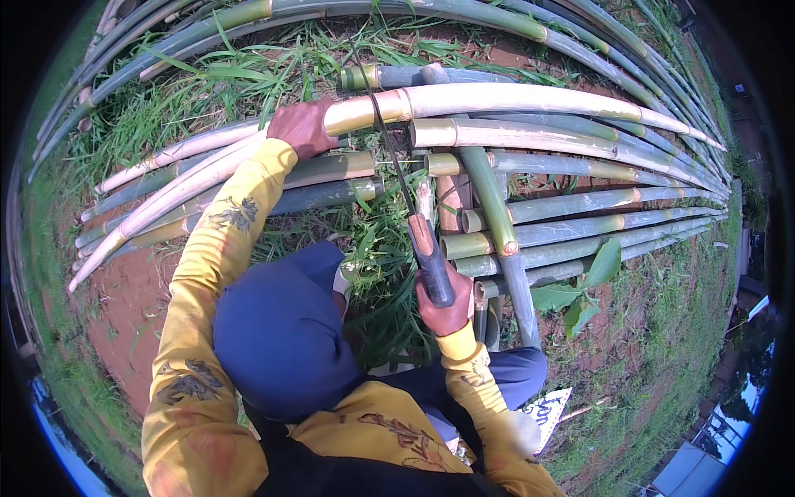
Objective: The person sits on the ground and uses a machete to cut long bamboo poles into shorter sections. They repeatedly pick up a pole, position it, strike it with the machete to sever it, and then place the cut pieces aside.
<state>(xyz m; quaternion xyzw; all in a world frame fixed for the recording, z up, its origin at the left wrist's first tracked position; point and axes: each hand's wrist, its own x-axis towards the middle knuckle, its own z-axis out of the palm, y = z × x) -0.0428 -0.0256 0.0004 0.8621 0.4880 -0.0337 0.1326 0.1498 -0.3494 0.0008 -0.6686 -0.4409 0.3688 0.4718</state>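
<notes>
Closest in are the person's yellow sleeves [219,248], printed with dark leaf shapes, and navy trousers [277,331], the knees bent and set apart. A white sheet [553,414] with dark marks lies by the right forearm.

The right hand [445,300] has its fingers closed around the dark, lower part of the handle [432,265] of a long-bladed cutting tool; the upper part of that handle is brown. Its thin blade [388,137] runs away from the person and crosses the pale bamboo pole [530,99] just left of a joint — whether it has bitten into the wall, I cannot tell.

A leafy plant [588,290] sits on the right, near a row of greener bamboo poles [563,229], their open ends facing left. A slanting green bamboo pole [490,199] lies across several of them, while the pale pole passes over its upper part. More cut poles [319,169] lie on the left, their ends near the blade.

The left hand [302,128] grips the pale pole from above, left of the blade — the fingertips are hidden. Beyond are grass [277,70] and, farthest, long green bamboo stems [489,15] curving across the upper rim.
</notes>
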